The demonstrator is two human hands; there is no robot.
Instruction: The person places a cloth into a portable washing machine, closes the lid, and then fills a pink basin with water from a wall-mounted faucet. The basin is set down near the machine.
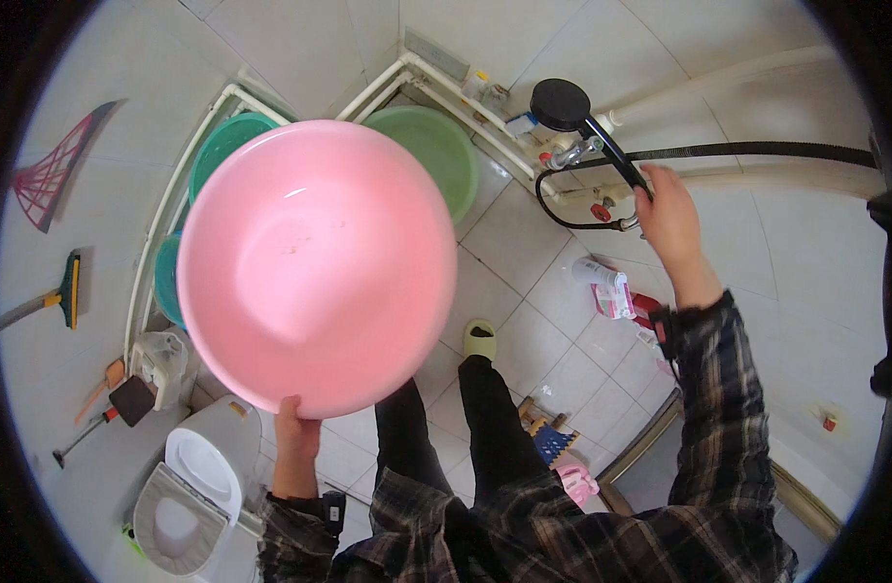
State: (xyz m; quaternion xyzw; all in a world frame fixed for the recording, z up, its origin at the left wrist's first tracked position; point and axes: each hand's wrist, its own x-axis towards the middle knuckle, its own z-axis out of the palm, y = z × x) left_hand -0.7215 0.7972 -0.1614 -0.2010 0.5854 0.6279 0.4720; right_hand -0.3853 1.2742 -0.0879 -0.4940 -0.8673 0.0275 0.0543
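My left hand [295, 439] grips the near rim of a large pink basin [300, 233], thumb over the edge and fingers hidden below. The basin is tilted so its inside faces me, and a few small dark specks lie on its bottom. Off to the right, my right hand [668, 216] is closed around the handle of a black shower head [563, 105]. The shower head's round end points up and left, near the faucet [574, 153] on the wall. A black hose [757, 149] runs along the wall behind that hand.
Behind the pink basin are a green basin [436, 146] and a teal basin [213, 146]. White pipes [150, 233] follow the walls. A toilet [198, 476] stands at lower left, a trash bin [161, 360] beside it. Bottles [611, 291] sit on the tiled floor [533, 340] at right.
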